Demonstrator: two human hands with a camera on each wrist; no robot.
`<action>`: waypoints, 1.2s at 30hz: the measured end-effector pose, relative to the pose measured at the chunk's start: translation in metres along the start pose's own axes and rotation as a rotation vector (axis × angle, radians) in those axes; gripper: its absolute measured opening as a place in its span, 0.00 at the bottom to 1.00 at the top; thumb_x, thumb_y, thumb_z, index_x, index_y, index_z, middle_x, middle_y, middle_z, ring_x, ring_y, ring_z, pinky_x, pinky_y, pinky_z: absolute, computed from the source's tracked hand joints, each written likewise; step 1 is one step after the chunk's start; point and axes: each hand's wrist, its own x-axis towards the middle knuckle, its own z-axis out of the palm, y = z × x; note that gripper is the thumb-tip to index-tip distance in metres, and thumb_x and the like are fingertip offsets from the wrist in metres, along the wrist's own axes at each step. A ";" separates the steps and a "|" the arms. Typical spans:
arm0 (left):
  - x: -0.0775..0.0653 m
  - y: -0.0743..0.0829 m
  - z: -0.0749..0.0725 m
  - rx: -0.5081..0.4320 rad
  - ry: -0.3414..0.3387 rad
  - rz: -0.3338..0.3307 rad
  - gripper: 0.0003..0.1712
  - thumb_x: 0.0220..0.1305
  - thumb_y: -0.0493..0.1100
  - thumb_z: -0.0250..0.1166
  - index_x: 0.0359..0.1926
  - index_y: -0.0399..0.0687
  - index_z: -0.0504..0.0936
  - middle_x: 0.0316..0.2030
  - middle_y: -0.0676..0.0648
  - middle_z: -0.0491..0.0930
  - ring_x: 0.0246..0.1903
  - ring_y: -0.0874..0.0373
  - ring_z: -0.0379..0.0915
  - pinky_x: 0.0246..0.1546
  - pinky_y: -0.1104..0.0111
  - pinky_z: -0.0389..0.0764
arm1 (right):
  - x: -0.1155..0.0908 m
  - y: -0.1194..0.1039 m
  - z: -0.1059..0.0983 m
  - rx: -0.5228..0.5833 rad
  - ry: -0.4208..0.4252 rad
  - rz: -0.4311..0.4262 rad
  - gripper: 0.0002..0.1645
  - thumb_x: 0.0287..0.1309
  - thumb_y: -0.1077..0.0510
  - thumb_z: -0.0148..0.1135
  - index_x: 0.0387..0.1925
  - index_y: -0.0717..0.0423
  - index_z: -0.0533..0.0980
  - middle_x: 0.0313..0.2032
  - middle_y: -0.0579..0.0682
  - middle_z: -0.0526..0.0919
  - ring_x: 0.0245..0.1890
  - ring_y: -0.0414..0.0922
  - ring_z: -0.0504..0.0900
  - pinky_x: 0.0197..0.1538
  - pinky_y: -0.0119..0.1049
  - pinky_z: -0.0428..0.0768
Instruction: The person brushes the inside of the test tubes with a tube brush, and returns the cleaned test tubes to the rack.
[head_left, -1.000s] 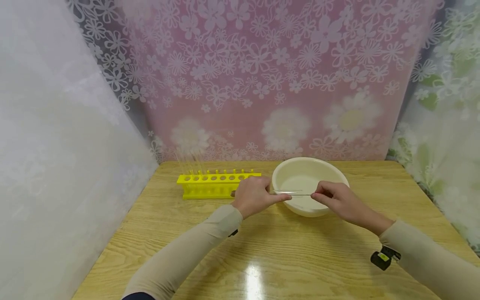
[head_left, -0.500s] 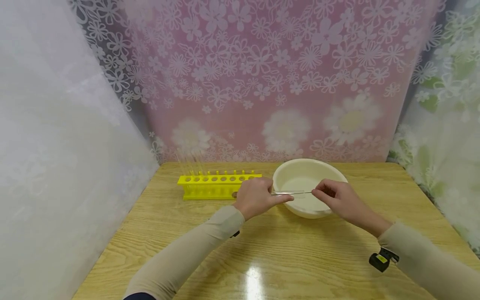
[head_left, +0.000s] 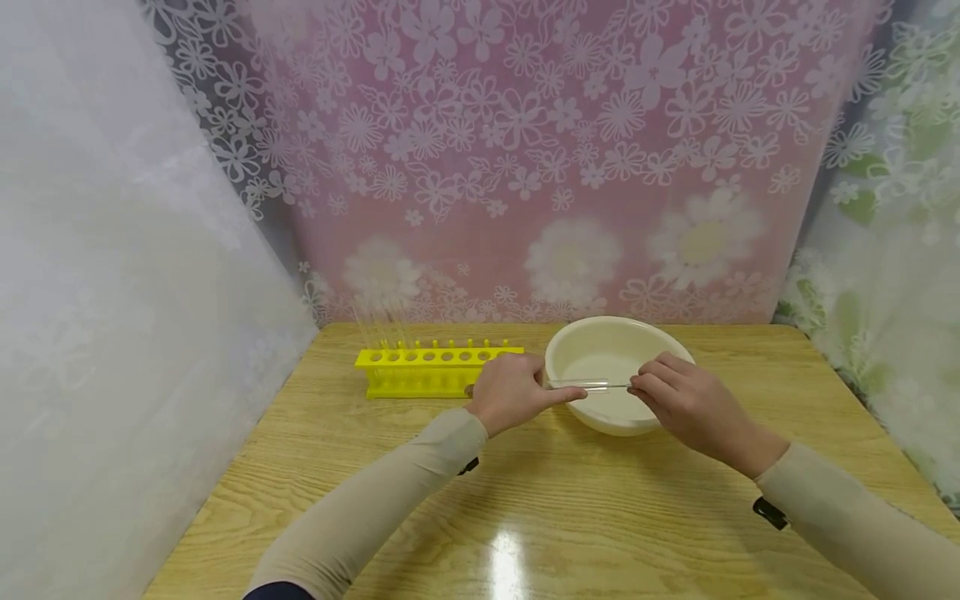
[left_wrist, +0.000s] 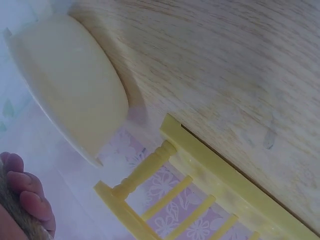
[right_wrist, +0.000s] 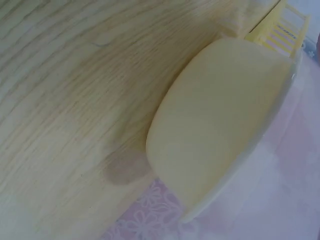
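Observation:
My left hand (head_left: 508, 387) grips a clear glass test tube (head_left: 598, 386), which lies level with its mouth to the right, above the near part of a cream basin (head_left: 588, 362). Inside the tube is a test tube brush (head_left: 619, 386); its thin wire handle leaves the mouth. Brownish bristles (head_left: 469, 390) show left of the left hand. My right hand (head_left: 693, 408) pinches the wire's end over the basin's right side. In the left wrist view, curled fingers (left_wrist: 34, 197) wrap the tube around the bristles. The right wrist view shows the basin's outside, with hardly any hand.
A yellow test tube rack (head_left: 420, 390) stands left of the basin, partly behind the left hand. Several clear tubes (head_left: 388, 325) stand in its left end. All rest on a wooden table (head_left: 600, 517), with flowered curtains (head_left: 450, 167) behind and at the sides.
The right hand has turned at the wrist and shifted slightly right, its fingers now more curled over the wire. The left hand and tube have stayed nearly in place.

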 end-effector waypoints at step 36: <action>0.000 -0.002 0.003 -0.018 0.050 0.013 0.34 0.51 0.83 0.60 0.20 0.60 0.74 0.14 0.61 0.71 0.15 0.67 0.67 0.15 0.69 0.67 | -0.003 -0.006 -0.001 0.126 -0.123 0.190 0.22 0.75 0.43 0.52 0.36 0.54 0.81 0.33 0.42 0.81 0.33 0.38 0.77 0.33 0.29 0.75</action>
